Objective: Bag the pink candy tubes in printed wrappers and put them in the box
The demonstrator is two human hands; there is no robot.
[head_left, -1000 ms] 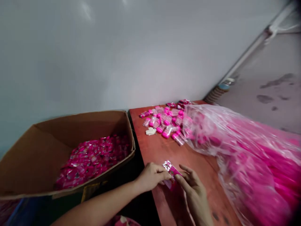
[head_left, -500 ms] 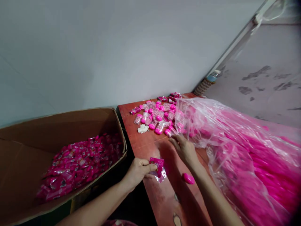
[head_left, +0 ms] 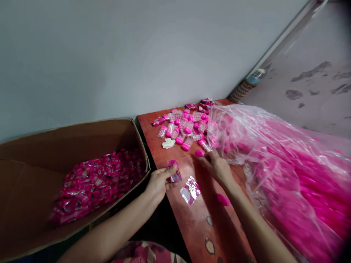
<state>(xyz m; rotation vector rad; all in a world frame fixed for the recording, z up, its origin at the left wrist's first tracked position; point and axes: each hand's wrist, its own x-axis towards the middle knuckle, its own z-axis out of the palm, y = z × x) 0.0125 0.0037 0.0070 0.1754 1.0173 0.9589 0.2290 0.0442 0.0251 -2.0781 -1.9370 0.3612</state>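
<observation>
My left hand is closed on a small pink printed plastic sachet, pinched between thumb and fingers above the table's left edge. A shiny clear-and-pink plastic sachet lies flat on the red tabletop beside it. My right hand has its fingers around a small pink-capped container, whose body is mostly hidden by the fingers. Just beyond it spreads a pile of clear pink-capped containers with small round beads or candies inside. A loose pink oval piece rests by my right forearm.
On the left stands a cardboard box with many filled pink packets. A large clear plastic bag of pink pieces covers the right side. A crumpled white scrap and a bottle in a woven cover are farther back.
A sachet formerly under my left hand's pink one now lies on the table. My left hand has moved up and left. The right fingers have drawn a pink-capped container toward me.
</observation>
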